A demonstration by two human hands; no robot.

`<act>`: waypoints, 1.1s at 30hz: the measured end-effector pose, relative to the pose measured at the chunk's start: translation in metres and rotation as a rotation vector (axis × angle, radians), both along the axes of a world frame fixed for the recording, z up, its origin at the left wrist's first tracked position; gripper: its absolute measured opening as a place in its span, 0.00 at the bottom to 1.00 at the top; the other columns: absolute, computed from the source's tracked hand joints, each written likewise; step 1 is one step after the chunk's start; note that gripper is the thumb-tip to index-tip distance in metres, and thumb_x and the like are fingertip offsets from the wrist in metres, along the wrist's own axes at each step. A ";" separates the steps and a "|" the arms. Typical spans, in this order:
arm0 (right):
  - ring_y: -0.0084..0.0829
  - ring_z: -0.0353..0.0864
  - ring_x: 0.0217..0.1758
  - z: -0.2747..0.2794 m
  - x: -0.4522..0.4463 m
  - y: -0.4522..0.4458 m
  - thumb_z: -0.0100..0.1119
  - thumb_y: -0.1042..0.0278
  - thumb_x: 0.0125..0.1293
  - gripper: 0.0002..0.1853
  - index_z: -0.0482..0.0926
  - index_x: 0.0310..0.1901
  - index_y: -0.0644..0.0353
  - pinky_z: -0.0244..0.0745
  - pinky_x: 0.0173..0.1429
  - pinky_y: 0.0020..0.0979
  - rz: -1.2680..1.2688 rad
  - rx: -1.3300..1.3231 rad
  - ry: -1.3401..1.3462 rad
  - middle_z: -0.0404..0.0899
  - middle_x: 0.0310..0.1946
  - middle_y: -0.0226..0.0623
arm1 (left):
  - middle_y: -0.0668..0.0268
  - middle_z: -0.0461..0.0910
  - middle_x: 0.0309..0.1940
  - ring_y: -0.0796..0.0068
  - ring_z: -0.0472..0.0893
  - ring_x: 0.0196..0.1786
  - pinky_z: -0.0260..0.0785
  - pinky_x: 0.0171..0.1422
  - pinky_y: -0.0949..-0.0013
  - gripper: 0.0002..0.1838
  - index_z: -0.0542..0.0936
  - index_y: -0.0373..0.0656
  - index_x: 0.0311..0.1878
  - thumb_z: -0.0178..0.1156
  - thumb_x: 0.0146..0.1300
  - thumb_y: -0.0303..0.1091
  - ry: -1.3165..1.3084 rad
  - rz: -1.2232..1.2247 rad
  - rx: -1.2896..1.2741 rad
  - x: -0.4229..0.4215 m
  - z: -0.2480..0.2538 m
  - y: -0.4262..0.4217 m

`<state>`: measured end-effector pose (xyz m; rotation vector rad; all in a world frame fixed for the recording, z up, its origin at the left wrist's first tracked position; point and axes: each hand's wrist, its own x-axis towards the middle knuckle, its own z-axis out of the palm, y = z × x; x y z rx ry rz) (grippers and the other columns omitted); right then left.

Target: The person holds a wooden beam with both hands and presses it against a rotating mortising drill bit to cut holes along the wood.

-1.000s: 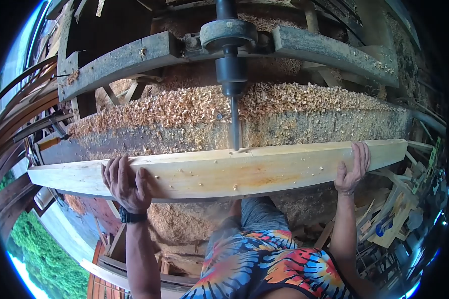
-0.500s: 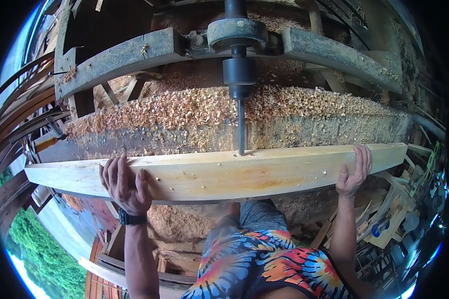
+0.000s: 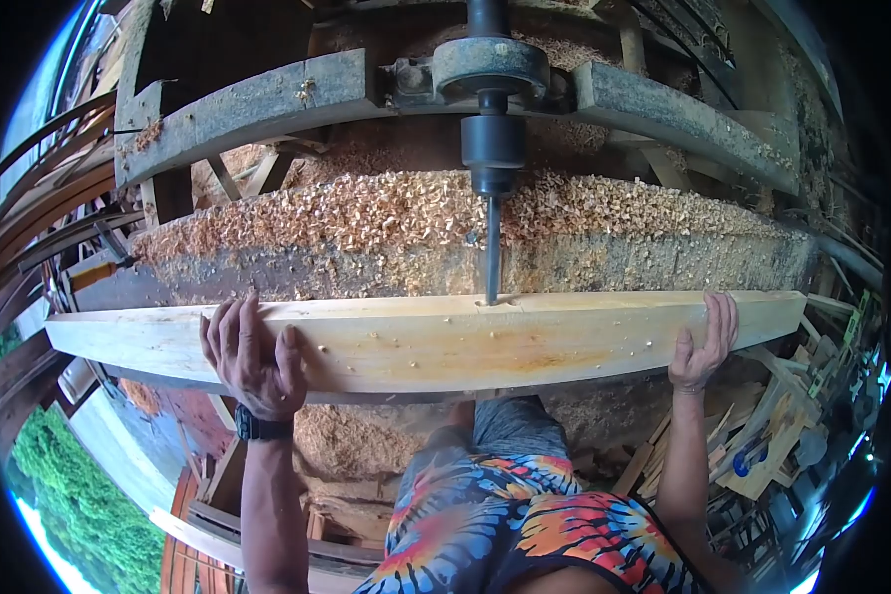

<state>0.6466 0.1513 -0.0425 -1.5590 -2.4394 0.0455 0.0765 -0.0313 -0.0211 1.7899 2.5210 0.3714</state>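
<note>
Compared w/ 1 sec ago, the wooden board (image 3: 416,351) is shifted slightly to L relative to the drill bit (image 3: 493,252). Bit tip now meets a small cut (image 3: 506,298) in the board's narrow edge, approx. mid-length. L hand (image 3: 252,366) grasps the board nearer its L end, R hand (image 3: 703,346) nearer its R end, fingers of both laid on wide face. Wood chips (image 3: 366,213) lie thickly on the desk (image 3: 663,262) behind.

Your fisheye's bowing the plank (image 3: 564,346) and blacking out the corners, glare's blown out low on both sides, but the middle's decently sharp.
</note>
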 end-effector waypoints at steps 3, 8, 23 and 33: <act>0.62 0.76 0.73 -0.002 -0.001 0.002 0.53 0.36 0.76 0.40 0.80 0.66 0.72 0.63 0.80 0.59 -0.003 0.002 0.002 0.81 0.65 0.57 | 0.49 0.86 0.59 0.44 0.81 0.68 0.56 0.85 0.39 0.32 0.84 0.34 0.66 0.62 0.73 0.54 0.002 0.001 0.007 -0.001 0.000 0.002; 0.62 0.76 0.73 -0.001 -0.002 0.004 0.53 0.36 0.76 0.40 0.80 0.66 0.72 0.62 0.80 0.59 -0.008 0.008 -0.005 0.81 0.65 0.57 | 0.49 0.86 0.59 0.44 0.81 0.68 0.57 0.85 0.39 0.32 0.84 0.34 0.66 0.63 0.72 0.53 0.000 -0.002 0.019 -0.002 0.000 0.005; 0.61 0.76 0.74 -0.006 -0.005 0.020 0.56 0.42 0.74 0.35 0.82 0.65 0.69 0.63 0.81 0.57 0.013 0.059 0.023 0.82 0.65 0.54 | 0.52 0.87 0.61 0.49 0.81 0.70 0.56 0.86 0.44 0.28 0.86 0.37 0.65 0.66 0.71 0.49 -0.001 0.014 0.071 -0.008 -0.006 0.021; 0.60 0.77 0.73 -0.008 -0.009 0.040 0.57 0.45 0.74 0.33 0.82 0.65 0.68 0.64 0.80 0.56 0.025 0.086 0.040 0.83 0.64 0.53 | 0.50 0.87 0.61 0.46 0.81 0.69 0.60 0.84 0.45 0.26 0.86 0.36 0.65 0.65 0.73 0.45 0.017 -0.003 0.081 -0.010 -0.002 0.037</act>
